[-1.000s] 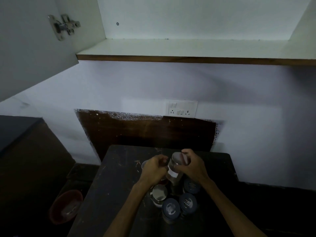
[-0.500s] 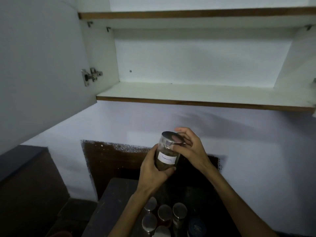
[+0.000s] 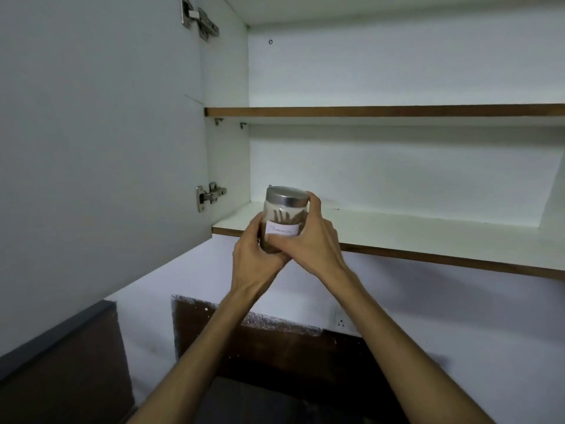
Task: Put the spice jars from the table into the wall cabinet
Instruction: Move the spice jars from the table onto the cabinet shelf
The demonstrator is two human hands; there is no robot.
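Observation:
A glass spice jar [image 3: 285,217] with a metal lid, a white label and brown sticks inside is held upright in front of the left end of the wall cabinet's lower shelf [image 3: 428,237]. My left hand [image 3: 255,255] grips its lower left side and base. My right hand [image 3: 315,240] wraps its right side, one finger up by the lid. The jar's base is about level with the shelf's front edge. The other jars and the table top are out of view.
The cabinet door [image 3: 101,148] stands open on the left with two hinges. An upper shelf [image 3: 382,111] runs above the lower one. Below are a white wall, a dark brown panel [image 3: 260,341] and a wall socket [image 3: 342,323].
Both hands have lifted the jar from above the table up to the lower shelf's front edge. My view has tilted upward, so the table and remaining jars have left the frame.

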